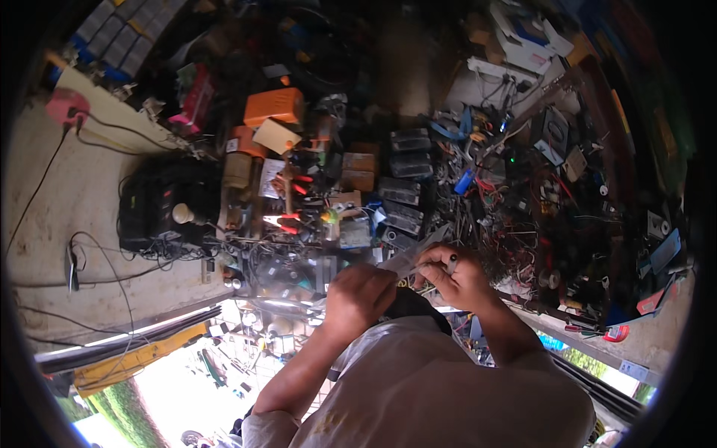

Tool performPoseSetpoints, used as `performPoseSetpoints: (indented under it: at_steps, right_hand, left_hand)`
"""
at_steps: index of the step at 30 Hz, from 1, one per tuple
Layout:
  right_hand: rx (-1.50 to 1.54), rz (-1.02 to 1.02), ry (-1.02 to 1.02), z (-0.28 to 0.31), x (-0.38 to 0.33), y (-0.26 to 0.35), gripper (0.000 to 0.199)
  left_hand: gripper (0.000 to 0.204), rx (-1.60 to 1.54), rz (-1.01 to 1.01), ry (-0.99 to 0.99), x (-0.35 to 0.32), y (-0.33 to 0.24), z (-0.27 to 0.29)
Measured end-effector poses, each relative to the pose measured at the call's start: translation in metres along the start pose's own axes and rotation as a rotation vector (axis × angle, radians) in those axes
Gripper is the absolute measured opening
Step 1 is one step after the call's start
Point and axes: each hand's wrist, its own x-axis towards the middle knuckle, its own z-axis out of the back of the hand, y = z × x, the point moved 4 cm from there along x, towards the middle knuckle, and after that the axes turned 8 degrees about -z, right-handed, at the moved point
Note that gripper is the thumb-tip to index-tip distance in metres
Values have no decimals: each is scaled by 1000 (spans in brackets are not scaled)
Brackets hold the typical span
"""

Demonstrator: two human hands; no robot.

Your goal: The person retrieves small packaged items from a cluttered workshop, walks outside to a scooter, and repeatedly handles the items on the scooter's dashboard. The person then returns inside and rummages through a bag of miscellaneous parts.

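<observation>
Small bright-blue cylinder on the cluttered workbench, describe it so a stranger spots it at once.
Start at the person's bare right hand and look up the picture. A little right of the black rectangular boxes lies the small bright-blue cylinder, tilted. Its solid, vivid blue sets it apart from the thin red wires beside it.

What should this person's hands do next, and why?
Perhaps draw the translucent piece slightly closer to the body: the left hand and right hand both seem to pinch it, and the dark boxes and tangled wires crowded beyond might get in the way.
</observation>
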Motion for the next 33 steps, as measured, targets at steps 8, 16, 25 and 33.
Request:
performPoseSetpoints:
  at_steps: [8, 16, 25, 33]
  right_hand:
    - [125, 65, -358, 103, -2, 4, 14]
    - [46, 185, -642, 180, 38, 68, 15]
    - [0, 236, -589, 235, 159, 65, 20]
    - [63, -195, -371, 277, 288, 33, 20]
  left_hand:
    - [22, -31, -96, -35, 51, 13, -52]
    - [21, 76, -119, -115, 90, 51, -38]
    - [11, 57, -37, -341, 164, 162, -41]
    - [89, 65, 1179, -424, 129, 456, -60]
